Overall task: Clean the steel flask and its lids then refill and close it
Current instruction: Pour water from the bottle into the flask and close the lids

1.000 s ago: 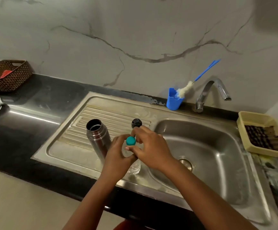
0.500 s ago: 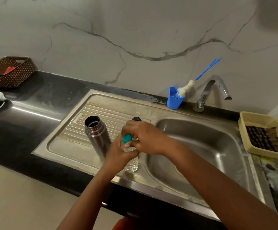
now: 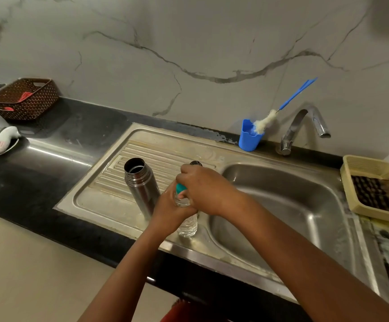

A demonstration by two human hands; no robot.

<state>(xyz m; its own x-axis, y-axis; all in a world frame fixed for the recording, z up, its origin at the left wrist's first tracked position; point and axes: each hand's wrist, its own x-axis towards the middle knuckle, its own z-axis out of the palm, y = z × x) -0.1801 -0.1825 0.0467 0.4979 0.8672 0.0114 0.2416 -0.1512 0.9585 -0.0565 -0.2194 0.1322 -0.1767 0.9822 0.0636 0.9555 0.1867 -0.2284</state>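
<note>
The steel flask [image 3: 140,182] stands upright and uncapped on the ribbed draining board [image 3: 109,182]. Just right of it stands a clear plastic water bottle [image 3: 187,225] with a teal cap [image 3: 180,188]. My left hand [image 3: 169,212] is wrapped around the bottle's body. My right hand [image 3: 204,188] covers the bottle's top, fingers closed on the teal cap. A dark flask lid [image 3: 196,163] peeks out behind my right hand on the draining board.
The steel sink basin [image 3: 289,205] lies right of the bottle, with a tap [image 3: 305,126] behind it. A blue cup [image 3: 249,137] holds a bottle brush [image 3: 275,112]. A yellow tray [image 3: 375,187] sits far right, a brown basket [image 3: 23,98] far left.
My right hand has come down from beside the teal cap to close over it. The left hand stays on the bottle. The flask has not moved.
</note>
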